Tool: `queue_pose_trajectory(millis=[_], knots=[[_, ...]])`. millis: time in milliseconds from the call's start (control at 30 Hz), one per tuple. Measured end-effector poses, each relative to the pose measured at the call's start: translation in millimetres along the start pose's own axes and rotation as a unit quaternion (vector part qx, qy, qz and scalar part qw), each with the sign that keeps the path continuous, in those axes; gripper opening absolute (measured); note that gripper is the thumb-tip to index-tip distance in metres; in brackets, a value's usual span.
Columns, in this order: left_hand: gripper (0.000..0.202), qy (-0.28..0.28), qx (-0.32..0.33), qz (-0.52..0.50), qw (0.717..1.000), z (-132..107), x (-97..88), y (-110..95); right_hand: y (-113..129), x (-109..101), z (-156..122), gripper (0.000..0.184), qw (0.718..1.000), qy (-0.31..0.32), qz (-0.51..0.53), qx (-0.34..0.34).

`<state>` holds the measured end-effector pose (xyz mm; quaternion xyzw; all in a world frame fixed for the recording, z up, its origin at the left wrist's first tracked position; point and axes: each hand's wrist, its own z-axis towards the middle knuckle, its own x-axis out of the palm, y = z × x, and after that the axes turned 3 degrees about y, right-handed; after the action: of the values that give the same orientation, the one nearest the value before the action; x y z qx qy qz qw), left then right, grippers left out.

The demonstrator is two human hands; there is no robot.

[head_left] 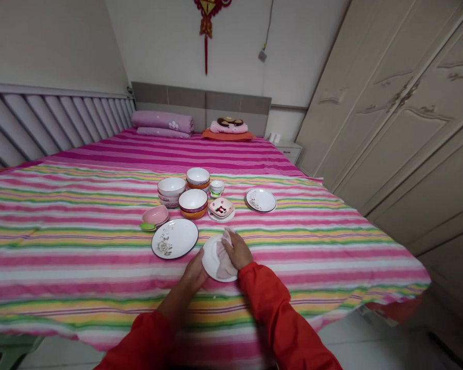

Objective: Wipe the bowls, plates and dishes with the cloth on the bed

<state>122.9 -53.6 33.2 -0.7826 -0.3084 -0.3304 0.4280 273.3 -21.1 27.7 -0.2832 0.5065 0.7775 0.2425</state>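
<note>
One white plate (210, 257) in hand: holds its left edge with the left hand (196, 271) and covers part of its right half with the right hand (239, 250), pressing a crumpled pale cloth (224, 265) between right fingers and plate face. Has the plate low over a striped sheet (332, 257), nearer and to the right of a flower-printed plate (177, 238); cannot tell about contact between plate and sheet.

Works at a bed with a pink, white, yellow and green striped covering, magenta farther back. Has beyond the hands three bowl stacks (193, 199) grouped close together, a pink bowl (156, 215) with a green leaf-shaped part to the left, a patterned square dish (221, 206) on a white saucer, a short pile of small white dishes (216, 185), and, apart to the right, another printed plate (261, 200). Faces a grey headboard (185, 97), with folded purple bedding (162, 123) before it and a red hanging ornament (206, 25) on the wall above; has a cream wardrobe (370, 113) to the right.

Rests left thumb at the rim, remaining left fingers largely out of sight; cannot tell their spread. Bends right fingers close together, clamped on the cloth, with one corner poking out above the fingertips.
</note>
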Motion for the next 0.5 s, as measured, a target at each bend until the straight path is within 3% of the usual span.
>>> queue_pose_trajectory(millis=[133,267,367,500], knots=[[0.051,-0.008,-0.006,0.033,0.999,2.5,-6.0,0.6,-10.5,-5.3,-53.1,0.05,0.998,-0.053,0.008,-0.041],[0.052,0.002,-0.006,0.058,0.998,4.4,-9.8,-0.2,-11.7,-0.3,-96.7,0.078,0.99,-0.029,-0.068,-0.121],[0.052,0.007,-0.014,0.053,0.998,3.4,-9.7,-1.8,-12.8,8.0,-101.1,0.076,0.979,-0.03,-0.126,-0.156],[0.053,0.014,-0.026,0.048,0.998,0.8,-8.6,-3.9,-16.5,14.7,-87.1,0.074,0.963,-0.063,-0.186,-0.185]])
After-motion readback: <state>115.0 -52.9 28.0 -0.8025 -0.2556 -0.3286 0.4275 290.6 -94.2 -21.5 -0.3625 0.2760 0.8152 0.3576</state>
